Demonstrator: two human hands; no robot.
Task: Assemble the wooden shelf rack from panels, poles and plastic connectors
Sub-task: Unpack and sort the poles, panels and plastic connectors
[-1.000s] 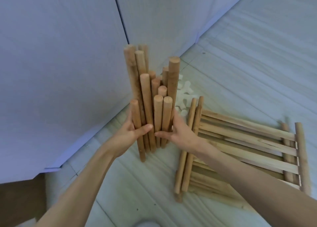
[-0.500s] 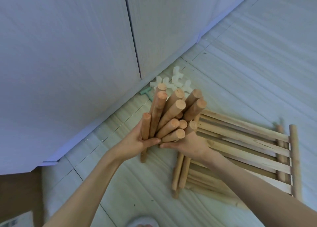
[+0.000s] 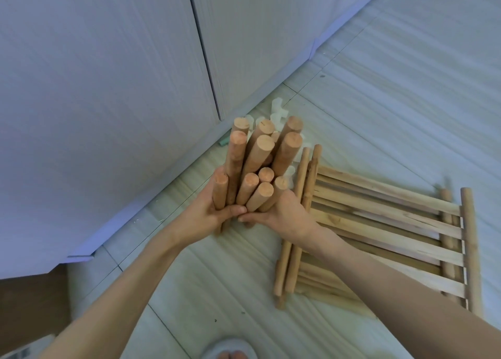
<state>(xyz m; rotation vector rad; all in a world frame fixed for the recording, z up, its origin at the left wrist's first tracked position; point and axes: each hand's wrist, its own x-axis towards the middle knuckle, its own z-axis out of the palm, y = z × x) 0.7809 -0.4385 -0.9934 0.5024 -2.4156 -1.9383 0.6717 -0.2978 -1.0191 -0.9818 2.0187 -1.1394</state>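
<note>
A bundle of several round wooden poles (image 3: 257,166) stands nearly upright on the floor, its cut ends pointing up toward me. My left hand (image 3: 206,215) wraps the bundle's left side, and my right hand (image 3: 282,215) cups its right side, thumbs almost meeting in front. Slatted wooden panels (image 3: 379,228) lie stacked flat on the floor just to the right. White plastic connectors (image 3: 278,111) lie scattered behind the poles, mostly hidden by them.
White cabinet doors (image 3: 108,101) and their plinth run along the left and back. A small green piece (image 3: 224,142) lies at the plinth. A cardboard box (image 3: 29,310) sits at lower left. My slippered foot (image 3: 230,353) shows at the bottom edge.
The view has tilted from a side look to a look down on the pole ends. The bundle has been squeezed tighter between both hands and stays in the same spot.
</note>
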